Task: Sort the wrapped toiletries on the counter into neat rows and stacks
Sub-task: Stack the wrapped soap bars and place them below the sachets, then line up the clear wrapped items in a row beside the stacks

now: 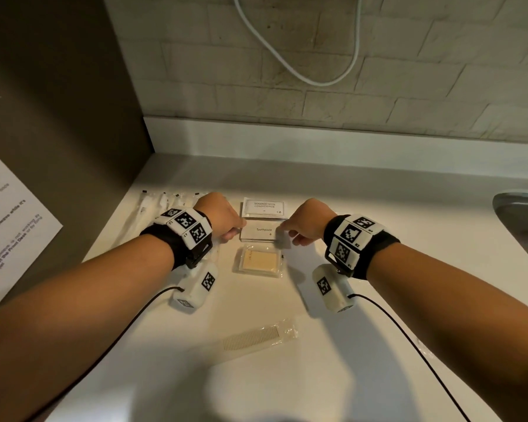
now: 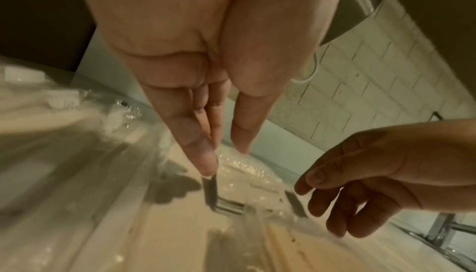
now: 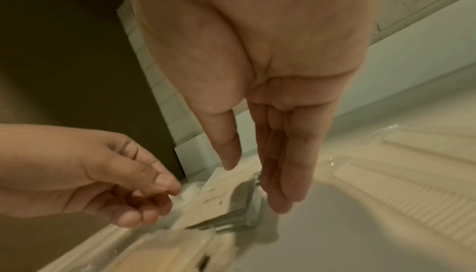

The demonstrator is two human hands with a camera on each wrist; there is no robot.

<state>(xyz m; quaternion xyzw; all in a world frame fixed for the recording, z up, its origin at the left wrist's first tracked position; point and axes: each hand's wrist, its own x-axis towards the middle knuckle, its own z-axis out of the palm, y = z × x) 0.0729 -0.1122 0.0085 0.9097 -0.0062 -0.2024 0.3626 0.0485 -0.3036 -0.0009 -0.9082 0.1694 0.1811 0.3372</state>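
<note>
A small stack of white packets labelled Toothpaste [image 1: 259, 233] lies mid-counter. My left hand [image 1: 230, 234] touches the stack's left edge with straight fingers [image 2: 206, 160]. My right hand [image 1: 288, 236] hangs at its right edge, fingers [image 3: 280, 191] straight, holding nothing; whether they touch it I cannot tell. Just behind lies a stack of shampoo-with-conditioner packets [image 1: 264, 208]. A wrapped bar of soap [image 1: 259, 261] sits just in front. A wrapped comb [image 1: 258, 338] lies nearer me. Clear-wrapped toothbrushes [image 1: 151, 208] lie in a row at the left, partly hidden by my left wrist.
A dark cabinet side [image 1: 58, 117] with a printed notice [image 1: 9, 226] walls off the left. A steel sink [image 1: 521, 220] is set in at the right. The tiled wall behind carries a hanging white cable [image 1: 302, 74]. Bare white counter [image 1: 393, 202] stretches toward the sink.
</note>
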